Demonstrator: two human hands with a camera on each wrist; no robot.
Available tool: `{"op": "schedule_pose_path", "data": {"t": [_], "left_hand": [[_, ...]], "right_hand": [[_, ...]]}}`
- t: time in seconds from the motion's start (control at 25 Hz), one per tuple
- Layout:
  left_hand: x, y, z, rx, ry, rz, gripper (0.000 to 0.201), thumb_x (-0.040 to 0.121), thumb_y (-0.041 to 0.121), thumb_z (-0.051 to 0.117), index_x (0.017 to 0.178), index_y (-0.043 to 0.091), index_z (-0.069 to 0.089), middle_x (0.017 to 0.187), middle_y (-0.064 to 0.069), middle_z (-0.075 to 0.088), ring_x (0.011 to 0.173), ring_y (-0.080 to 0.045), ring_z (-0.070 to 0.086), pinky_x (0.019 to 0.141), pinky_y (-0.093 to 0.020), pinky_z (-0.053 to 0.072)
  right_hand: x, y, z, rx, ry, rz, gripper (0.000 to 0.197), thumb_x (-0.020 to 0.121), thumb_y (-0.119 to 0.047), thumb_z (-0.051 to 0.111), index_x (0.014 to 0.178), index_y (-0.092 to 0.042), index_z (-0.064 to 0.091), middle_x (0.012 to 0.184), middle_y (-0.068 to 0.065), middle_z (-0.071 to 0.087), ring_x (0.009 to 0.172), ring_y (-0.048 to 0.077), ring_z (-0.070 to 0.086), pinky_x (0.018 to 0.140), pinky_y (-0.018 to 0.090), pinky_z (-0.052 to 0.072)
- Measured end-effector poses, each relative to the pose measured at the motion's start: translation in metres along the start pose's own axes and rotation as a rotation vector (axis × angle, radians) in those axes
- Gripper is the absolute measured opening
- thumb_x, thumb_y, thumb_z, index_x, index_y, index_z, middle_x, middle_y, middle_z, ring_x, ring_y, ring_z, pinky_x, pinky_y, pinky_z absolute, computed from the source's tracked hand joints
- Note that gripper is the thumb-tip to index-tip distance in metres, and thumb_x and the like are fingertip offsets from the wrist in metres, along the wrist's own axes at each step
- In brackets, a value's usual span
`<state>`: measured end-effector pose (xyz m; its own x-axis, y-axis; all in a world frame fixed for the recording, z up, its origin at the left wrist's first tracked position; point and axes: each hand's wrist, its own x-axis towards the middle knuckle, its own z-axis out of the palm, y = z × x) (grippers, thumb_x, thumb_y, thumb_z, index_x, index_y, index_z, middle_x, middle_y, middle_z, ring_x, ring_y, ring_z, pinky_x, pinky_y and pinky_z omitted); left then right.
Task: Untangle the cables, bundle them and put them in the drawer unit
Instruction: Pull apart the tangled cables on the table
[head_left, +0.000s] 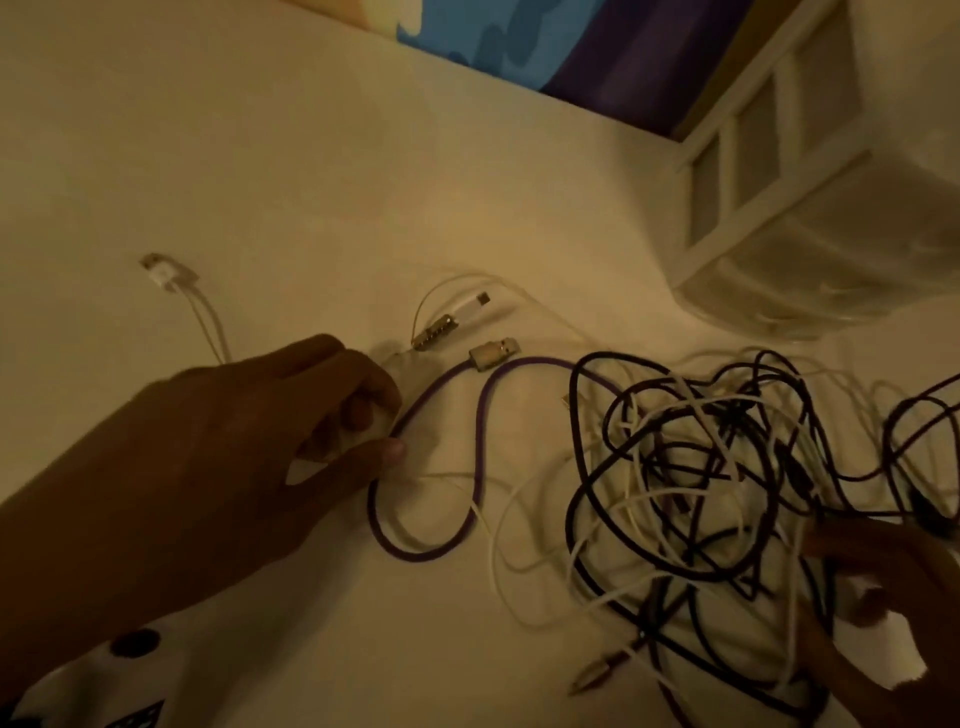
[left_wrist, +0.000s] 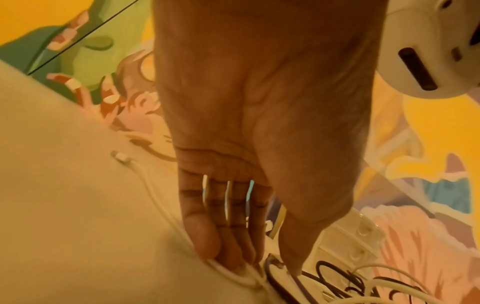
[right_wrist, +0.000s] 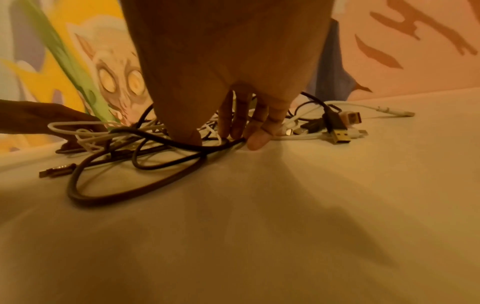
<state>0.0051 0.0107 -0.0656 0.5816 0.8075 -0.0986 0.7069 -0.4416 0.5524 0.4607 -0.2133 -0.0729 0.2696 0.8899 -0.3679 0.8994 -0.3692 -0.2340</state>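
White cable pinched in left hand grip; right hand fingers spread on tangle.

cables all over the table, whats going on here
A person is sorting a cable tangle on a white table. The left hand grips a white cable at the pile's edge, beside a purple cable. The right hand has fingers down in the tangle. Nothing is bundled yet; the drawer unit sits nearby.

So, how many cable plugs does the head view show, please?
5: white flat plug far left; clear-tipped plug and metal-sprung plug at centre; gold USB plug on the purple cable; metallic plug at bottom. More likely hide in the tangle.
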Motion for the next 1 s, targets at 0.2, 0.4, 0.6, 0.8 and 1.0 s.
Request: {"op": "schedule_pose_path", "data": {"t": [0.2,0.4,0.6,0.8,1.0], "left_hand": [[0.004,0.022,0.011,0.254,0.008,-0.131,0.032,0.085,0.07,0.067,0.098,0.044,0.052,0.084,0.023,0.061,0.071,-0.003,0.06,0.066,-0.038,0.054],[0.013,0.049,0.018,0.339,-0.066,-0.346,0.025,0.089,0.051,0.076,0.094,0.036,0.056,0.092,0.002,0.072,0.08,-0.023,0.065,0.08,-0.049,0.058],[0.014,0.096,0.037,0.297,0.228,-0.321,0.022,0.095,0.047,0.073,0.1,0.028,0.065,0.114,-0.008,0.073,0.104,-0.036,0.066,0.092,-0.048,0.054],[0.003,0.161,0.075,0.151,0.347,-0.123,0.018,0.092,0.052,0.074,0.093,0.035,0.069,0.103,0.009,0.07,0.102,-0.024,0.064,0.087,-0.042,0.05],[-0.003,0.204,0.116,0.362,0.603,-0.021,0.015,0.094,0.05,0.072,0.098,0.035,0.073,0.116,0.001,0.07,0.125,-0.034,0.053,0.106,-0.055,0.034]], "right_hand": [[0.017,-0.033,-0.01,0.056,0.151,-0.326,0.043,0.081,-0.06,0.082,0.116,-0.051,0.059,0.114,-0.029,0.054,0.084,0.001,0.06,0.071,0.022,0.047],[0.002,-0.026,-0.033,0.296,0.219,-0.405,0.025,0.086,-0.052,0.073,0.107,-0.039,0.074,0.103,-0.019,0.071,0.09,0.0,0.067,0.072,0.006,0.046],[0.002,0.012,-0.066,0.357,0.311,-0.399,0.008,0.101,-0.036,0.069,0.102,-0.035,0.077,0.094,-0.023,0.077,0.086,-0.003,0.072,0.068,0.01,0.051],[-0.004,0.072,-0.077,0.453,0.277,-0.293,0.012,0.103,-0.017,0.066,0.105,-0.021,0.078,0.095,-0.004,0.081,0.082,0.014,0.075,0.074,0.035,0.061],[-0.002,0.095,-0.048,0.481,0.02,-0.202,0.037,0.088,-0.044,0.083,0.096,-0.01,0.071,0.083,0.018,0.077,0.068,0.02,0.065,0.062,0.034,0.055]]}}
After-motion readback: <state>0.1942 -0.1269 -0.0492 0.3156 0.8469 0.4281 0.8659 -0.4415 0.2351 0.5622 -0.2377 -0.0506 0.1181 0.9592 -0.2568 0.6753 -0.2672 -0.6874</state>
